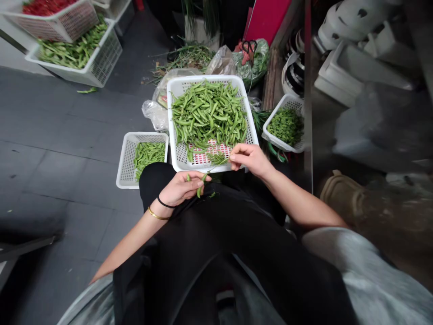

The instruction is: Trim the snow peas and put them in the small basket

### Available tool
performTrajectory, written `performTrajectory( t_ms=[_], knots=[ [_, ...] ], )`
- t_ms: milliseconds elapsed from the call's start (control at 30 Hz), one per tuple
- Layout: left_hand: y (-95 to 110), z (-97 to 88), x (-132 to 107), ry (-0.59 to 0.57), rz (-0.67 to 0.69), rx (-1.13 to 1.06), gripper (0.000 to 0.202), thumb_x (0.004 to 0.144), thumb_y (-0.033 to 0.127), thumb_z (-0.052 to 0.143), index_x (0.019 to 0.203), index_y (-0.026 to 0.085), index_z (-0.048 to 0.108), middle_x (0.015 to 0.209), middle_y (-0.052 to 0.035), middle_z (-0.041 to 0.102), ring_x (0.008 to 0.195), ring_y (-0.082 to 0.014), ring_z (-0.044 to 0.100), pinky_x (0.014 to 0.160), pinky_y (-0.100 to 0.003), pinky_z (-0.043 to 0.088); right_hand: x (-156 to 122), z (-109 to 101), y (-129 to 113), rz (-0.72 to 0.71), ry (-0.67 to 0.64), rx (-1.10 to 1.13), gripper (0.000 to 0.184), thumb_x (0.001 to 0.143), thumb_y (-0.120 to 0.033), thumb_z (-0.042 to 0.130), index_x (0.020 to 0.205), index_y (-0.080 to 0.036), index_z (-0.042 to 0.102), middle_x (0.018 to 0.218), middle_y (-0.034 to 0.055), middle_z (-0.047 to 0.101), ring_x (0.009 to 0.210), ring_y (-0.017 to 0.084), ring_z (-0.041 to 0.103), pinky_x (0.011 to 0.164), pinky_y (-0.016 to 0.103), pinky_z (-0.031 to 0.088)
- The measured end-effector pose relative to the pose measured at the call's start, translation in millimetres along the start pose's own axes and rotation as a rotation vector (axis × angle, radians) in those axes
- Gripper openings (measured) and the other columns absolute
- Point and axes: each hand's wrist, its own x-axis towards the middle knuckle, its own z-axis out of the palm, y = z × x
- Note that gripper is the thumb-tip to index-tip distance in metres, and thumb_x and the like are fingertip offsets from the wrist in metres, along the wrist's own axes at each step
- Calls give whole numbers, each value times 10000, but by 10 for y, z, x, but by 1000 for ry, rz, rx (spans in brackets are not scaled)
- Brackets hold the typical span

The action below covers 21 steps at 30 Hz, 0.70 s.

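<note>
My left hand rests on my lap, its fingers closed round a green pea pod. A thin string runs from that pod up to my right hand, which pinches the string's end over the near edge of a large white basket. Green pea pods are heaped in that basket. Some stripped strings lie at its near end.
A smaller white basket to the left holds a few pods. Another at right holds green trimmings. Further baskets of pods and red chillies sit at upper left. Plastic bags and scissors lie behind.
</note>
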Motion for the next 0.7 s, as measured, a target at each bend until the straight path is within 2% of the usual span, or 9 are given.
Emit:
performTrajectory(
  t_ms=[67, 133, 233, 333, 400, 467, 567, 633, 700],
  knots=[
    [15, 3, 0, 14, -4, 54, 237, 732, 280, 671, 883, 98, 696, 562, -42, 611, 323, -4, 265, 338, -162, 131, -42, 74, -57, -177, -10, -331, 277, 845, -406, 549, 930, -145, 585, 873, 77, 638, 707, 147, 603, 627, 277, 492],
    [40, 9, 2, 21, -12, 143, 198, 754, 267, 627, 844, 103, 693, 566, -40, 614, 324, -14, 284, 335, -165, 148, -67, 206, -108, -373, -111, -656, 300, 867, -397, 534, 1028, -149, 588, 1002, 117, 621, 853, 184, 587, 713, 296, 469],
    [103, 11, -18, -6, 3, 361, 170, 780, 264, 595, 791, 124, 689, 535, -16, 591, 351, -41, 342, 344, -165, 214, -50, 378, -130, -541, -372, -924, 226, 929, -262, 426, 902, -146, 617, 818, 95, 625, 776, 174, 565, 676, 281, 416],
    [155, 37, -84, -140, 82, 536, 214, 792, 313, 621, 698, 132, 683, 470, -12, 552, 414, -76, 435, 410, -176, 325, -9, 452, -119, -647, -547, -779, 267, 937, -209, 393, 787, -152, 606, 698, 47, 607, 642, 131, 536, 596, 245, 377],
    [148, 86, -125, -152, 162, 471, 291, 819, 371, 599, 674, 130, 672, 452, -24, 552, 391, -78, 431, 400, -186, 323, 3, 489, -134, -618, -506, -531, 287, 950, -266, 398, 784, -160, 606, 676, 18, 608, 613, 105, 537, 593, 217, 386],
    [107, 142, -128, -5, 266, 298, 340, 850, 415, 556, 696, 129, 660, 468, -34, 573, 340, -67, 389, 355, -191, 277, 6, 536, -170, -487, -329, -341, 301, 956, -299, 395, 791, -165, 609, 626, -8, 592, 583, 85, 537, 606, 196, 402],
    [43, 134, -49, 329, 450, 87, 318, 860, 413, 551, 752, 129, 646, 575, -54, 639, 339, -60, 409, 344, -191, 280, 28, 553, -208, -328, -98, -267, 268, 931, -297, 436, 788, -162, 618, 585, -24, 580, 544, 78, 530, 609, 194, 415],
    [42, 17, 17, 526, 571, -5, 292, 854, 404, 564, 776, 132, 638, 621, -52, 663, 361, -65, 455, 350, -188, 313, 86, 472, -186, -301, -48, -291, 270, 922, -303, 443, 787, -157, 626, 595, -19, 589, 548, 82, 535, 616, 199, 420],
    [74, -159, 56, 668, 643, -96, 290, 840, 417, 573, 764, 141, 618, 625, -46, 672, 400, -86, 517, 361, -187, 355, 206, 325, -116, -272, -62, -380, 294, 926, -309, 426, 792, -153, 636, 636, -1, 611, 592, 94, 554, 643, 210, 427]
  ],
)
